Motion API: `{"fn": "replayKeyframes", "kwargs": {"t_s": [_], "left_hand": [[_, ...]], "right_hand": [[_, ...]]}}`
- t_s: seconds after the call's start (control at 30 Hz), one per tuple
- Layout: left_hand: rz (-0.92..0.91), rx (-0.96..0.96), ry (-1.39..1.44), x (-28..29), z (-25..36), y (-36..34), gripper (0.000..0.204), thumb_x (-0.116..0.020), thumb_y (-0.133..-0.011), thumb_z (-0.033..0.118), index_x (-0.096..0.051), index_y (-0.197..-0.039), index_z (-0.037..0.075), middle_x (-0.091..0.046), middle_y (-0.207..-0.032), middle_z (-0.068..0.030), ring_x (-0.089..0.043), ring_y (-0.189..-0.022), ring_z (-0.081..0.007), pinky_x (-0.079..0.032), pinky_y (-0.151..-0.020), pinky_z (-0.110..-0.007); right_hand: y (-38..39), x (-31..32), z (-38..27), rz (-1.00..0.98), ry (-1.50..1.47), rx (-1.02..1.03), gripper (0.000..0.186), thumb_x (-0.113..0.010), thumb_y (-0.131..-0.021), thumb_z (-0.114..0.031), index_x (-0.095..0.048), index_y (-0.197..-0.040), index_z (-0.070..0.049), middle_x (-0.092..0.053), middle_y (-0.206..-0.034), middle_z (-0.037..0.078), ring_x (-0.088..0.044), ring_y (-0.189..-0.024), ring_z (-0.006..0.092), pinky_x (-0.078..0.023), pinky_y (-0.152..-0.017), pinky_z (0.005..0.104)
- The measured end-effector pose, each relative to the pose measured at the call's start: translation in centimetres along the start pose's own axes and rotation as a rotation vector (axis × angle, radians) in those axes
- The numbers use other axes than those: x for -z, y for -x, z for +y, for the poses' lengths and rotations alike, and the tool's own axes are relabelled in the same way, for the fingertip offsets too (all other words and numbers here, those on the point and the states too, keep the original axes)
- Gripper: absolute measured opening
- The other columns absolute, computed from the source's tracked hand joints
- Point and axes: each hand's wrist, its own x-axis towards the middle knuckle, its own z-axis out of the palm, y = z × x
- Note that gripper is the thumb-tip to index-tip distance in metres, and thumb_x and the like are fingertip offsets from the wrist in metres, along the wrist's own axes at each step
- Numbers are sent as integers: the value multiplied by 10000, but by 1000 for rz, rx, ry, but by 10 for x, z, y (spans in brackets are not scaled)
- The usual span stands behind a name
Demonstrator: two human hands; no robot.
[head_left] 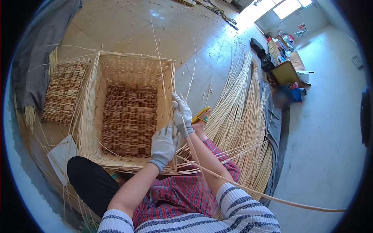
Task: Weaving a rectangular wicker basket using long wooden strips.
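Note:
A large rectangular wicker basket (134,70) with pale sides and a brown woven bottom stands before my knees. My left hand (164,145), in a white glove, grips the top of its right wall, with the fingers pointing away from me. Just beyond it, my right hand (182,114), also gloved, is closed at the same rim around a thin wicker strand; its fingertips are partly hidden. That strand trails back over my right forearm. A thicker wicker rod (268,197) runs from the basket's near right corner out to the lower right.
Bundles of long pale wicker rods (244,105) lie to the right on grey cloth. A small woven panel (66,91) leans at the left beside a dark grey cloth (37,50). A yellow slipper (201,115) is beyond my right hand. Cluttered boxes (285,73) stand far right.

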Motion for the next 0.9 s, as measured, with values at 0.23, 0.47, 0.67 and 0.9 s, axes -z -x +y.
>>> {"fn": "replayKeyframes", "kwargs": {"t_s": [0.23,0.47,0.67,0.9], "left_hand": [[56,-57,-16,-3,-7,5,674,-590,-926,319,-348,-1499,60,-567,-1238,-195,-559,-1103,-369,-436,-962,-473],[0,-9,-26,-2,-11,-3,776,-628,-895,384,-312,-1529,68,-573,-1243,-178,-538,-1136,-354,-412,-990,-469],[-5,59,167,15,-30,-28,580,-625,-922,465,-529,-1399,151,-697,-1126,-151,-665,-1008,-319,-503,-928,-397],[23,25,156,14,-51,-58,333,-572,-946,511,-675,-1022,204,-706,-811,-60,-674,-795,-299,-510,-724,-430]], "right_hand": [[40,10,9,-40,-544,-165,441,-484,-1045,-371,-672,-1205,-7,-674,-1235,158,-606,-1215,271,-480,-1016,359],[14,102,54,-244,-312,-753,771,-359,-977,-682,-741,-1063,-18,-716,-765,112,-666,-630,219,-538,-590,333],[129,137,10,-625,684,-134,517,-576,-915,-531,-697,-771,-50,-674,-686,163,-661,-612,325,-520,-555,434],[175,125,-176,-690,304,-183,602,-638,-901,-402,-486,-1378,-67,-578,-1274,243,-689,-961,369,-557,-787,483]]}}
